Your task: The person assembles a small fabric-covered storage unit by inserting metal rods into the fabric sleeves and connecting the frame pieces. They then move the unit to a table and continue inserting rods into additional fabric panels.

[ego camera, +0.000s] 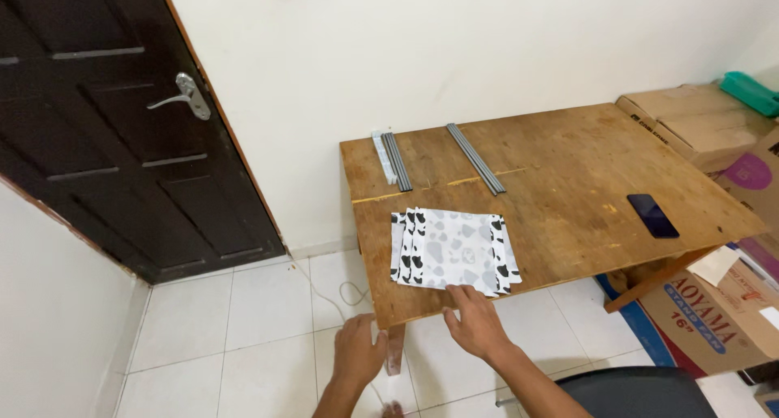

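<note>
The right hand (477, 321) rests open, fingertips touching the near edge of the fanned black-and-white cow-print paper sheets (453, 249); the left hand (358, 351), loosely curled and empty, hangs below the worn wooden table's (568, 183) edge.

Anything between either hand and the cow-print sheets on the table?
Nothing visible. The right hand already has fingertips at the near edge of the cow-print sheets. The left hand hangs off the table edge, only bare wood between it and the stack.
</note>
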